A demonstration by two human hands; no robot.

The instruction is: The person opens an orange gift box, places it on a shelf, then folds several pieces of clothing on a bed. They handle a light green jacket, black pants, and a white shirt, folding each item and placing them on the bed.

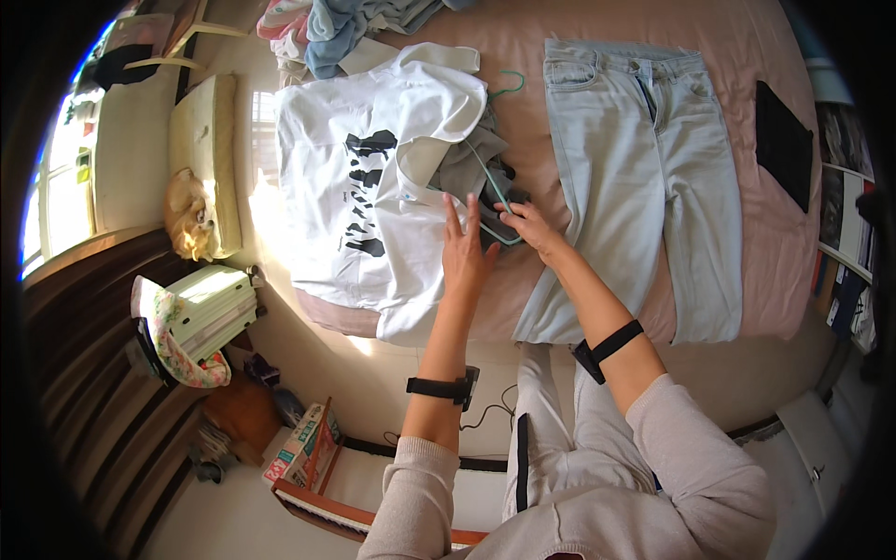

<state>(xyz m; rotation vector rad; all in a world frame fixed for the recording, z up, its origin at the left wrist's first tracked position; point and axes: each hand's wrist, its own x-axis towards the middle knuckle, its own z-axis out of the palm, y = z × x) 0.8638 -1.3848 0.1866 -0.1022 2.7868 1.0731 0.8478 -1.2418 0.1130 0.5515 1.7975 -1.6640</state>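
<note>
A white T-shirt with a black figure print lies spread on the bed, its collar towards the right. My left hand is at the collar, fingers apart, with no grip on the cloth visible. Between thumb and fingers my right hand holds a thin teal clothes hanger, which slants over the neck opening. Dark grey cloth is bunched beside the collar, partly under the hanger. A teal hook shows farther up; whether it belongs to the same hanger I cannot tell.
Light blue jeans lie flat on the pink bedsheet, with a folded black cloth farther right. Heaped clothes sit at the bed's far left. On the floor at left are a dog and a pale suitcase.
</note>
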